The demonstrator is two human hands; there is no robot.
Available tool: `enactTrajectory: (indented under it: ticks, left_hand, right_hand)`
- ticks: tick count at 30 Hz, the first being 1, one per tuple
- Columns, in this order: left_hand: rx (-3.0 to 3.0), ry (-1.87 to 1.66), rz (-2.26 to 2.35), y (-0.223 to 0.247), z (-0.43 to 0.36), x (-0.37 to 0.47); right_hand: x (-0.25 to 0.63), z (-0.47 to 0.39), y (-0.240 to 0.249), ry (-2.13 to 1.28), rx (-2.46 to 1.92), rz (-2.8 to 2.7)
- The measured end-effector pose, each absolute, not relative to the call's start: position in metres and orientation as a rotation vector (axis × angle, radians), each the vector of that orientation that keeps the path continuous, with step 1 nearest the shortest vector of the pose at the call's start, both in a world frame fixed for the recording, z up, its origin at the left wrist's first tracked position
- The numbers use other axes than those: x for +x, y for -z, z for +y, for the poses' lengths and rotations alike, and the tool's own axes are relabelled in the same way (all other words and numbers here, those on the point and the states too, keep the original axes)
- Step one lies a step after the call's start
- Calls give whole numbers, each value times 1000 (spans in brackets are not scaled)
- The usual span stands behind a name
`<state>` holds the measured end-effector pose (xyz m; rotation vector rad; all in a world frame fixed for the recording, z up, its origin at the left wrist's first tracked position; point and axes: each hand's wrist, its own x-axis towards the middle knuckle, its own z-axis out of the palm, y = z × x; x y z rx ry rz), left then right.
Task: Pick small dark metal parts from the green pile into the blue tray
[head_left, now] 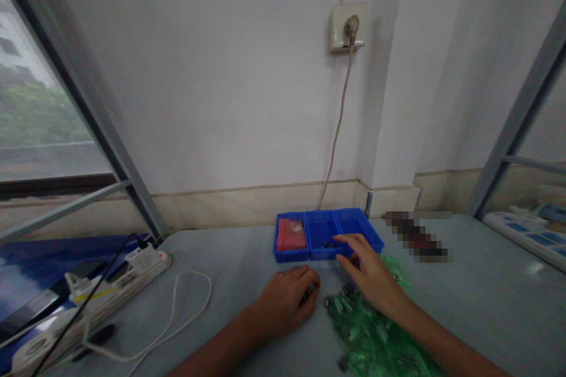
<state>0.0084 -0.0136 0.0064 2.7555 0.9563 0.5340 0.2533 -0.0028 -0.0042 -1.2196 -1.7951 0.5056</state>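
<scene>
My left hand [289,296] rests low over the table, its fingers curled closed around something small and dark that I cannot make out. My right hand [369,274] reaches to the front edge of the blue three-part bin [290,256], thumb and fingers apart with nothing visible between them. Just beyond its fingertips, a few small dark parts [329,244] lie in the middle compartment. A red packet [290,235] fills the left compartment. Beneath my right wrist spreads a green plastic bag [375,336], with small dark metal parts [347,290] at its upper left edge.
To the left lies a white power strip [145,268] with plugs, and a looped white cable [177,283]. A wall socket [348,28] has a cord hanging behind the bin. A pixelated item [418,238] sits at the right. Metal frame posts [508,94] flank the table.
</scene>
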Motion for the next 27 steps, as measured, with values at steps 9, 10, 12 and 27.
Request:
enactTrajectory:
  ticks: [9,10,12,27]
  left_hand:
    - [2701,-529,914,-14,-17,7]
    - [2703,-527,915,-14,-17,7]
    - [2710,-534,938,-12,-17,8]
    - [2669,-532,1359,3,-7,8]
  right_hand:
    - [248,-9,-5,-471,-1203,-1766]
    - [248,-9,-7,-465,-1202,-1777]
    - [247,-10,-9,-476,-1192,-1828]
    - [240,-27,-21,-587,-1065,-2314]
